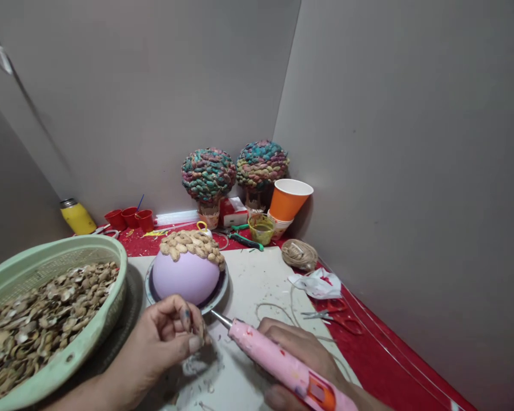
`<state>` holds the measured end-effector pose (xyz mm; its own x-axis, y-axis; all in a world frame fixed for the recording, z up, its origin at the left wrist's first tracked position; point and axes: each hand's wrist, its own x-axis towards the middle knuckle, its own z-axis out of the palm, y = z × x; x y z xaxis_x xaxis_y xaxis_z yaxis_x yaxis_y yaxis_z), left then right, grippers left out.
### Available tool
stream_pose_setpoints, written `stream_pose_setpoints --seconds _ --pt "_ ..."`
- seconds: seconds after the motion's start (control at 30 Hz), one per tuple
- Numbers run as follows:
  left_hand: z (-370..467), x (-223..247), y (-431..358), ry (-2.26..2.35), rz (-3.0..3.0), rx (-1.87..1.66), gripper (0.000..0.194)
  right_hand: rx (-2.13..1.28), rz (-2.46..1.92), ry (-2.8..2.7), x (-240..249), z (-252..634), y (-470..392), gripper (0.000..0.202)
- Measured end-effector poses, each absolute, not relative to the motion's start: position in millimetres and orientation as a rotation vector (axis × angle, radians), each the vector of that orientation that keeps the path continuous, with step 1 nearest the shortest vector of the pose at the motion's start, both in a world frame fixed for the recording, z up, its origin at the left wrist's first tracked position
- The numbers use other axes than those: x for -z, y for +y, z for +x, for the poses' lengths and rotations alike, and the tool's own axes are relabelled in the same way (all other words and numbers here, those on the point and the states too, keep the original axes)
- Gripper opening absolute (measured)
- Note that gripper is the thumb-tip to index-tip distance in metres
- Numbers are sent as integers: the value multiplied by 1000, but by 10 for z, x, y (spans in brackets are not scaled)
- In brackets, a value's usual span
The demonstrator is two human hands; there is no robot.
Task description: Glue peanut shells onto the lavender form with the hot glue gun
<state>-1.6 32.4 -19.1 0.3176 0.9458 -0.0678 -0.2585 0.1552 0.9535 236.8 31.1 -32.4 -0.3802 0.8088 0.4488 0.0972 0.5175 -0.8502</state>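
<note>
My left hand [171, 334] is closed in a pinch on a small brownish piece, likely a peanut shell [203, 333], just in front of the ball. In my right hand [300, 348] is a pink glue gun [274, 357], its metal tip pointing up and left, close to the bowl's rim and the shell. A lilac ball [184, 278] sits in a grey bowl [225, 290]; peanut shells [192, 244] cover its top. My right fingers are partly hidden behind the glue gun.
At the left stands a green basket [122, 268] of shells. Behind are two colourful shell trees [208, 176], red cups [144, 220], a yellow bottle [77, 218], pliers [246, 242] and an orange cup [288, 201]. Twine [300, 254] and scissors [345, 323] lie right.
</note>
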Motion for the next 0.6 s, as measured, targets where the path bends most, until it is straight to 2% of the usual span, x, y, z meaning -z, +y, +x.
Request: stream_pose_setpoints --seconds 0.13,0.27,0.6 --pt "-10 137 250 821 915 -991 28 -756 -586 -2035 450 2388 341 34" --pt "-22 103 250 815 844 -949 26 -622 -519 -2148 539 2390 380 49" --pt "-17 132 267 833 873 -948 30 -406 -467 -2191 570 2337 396 44"
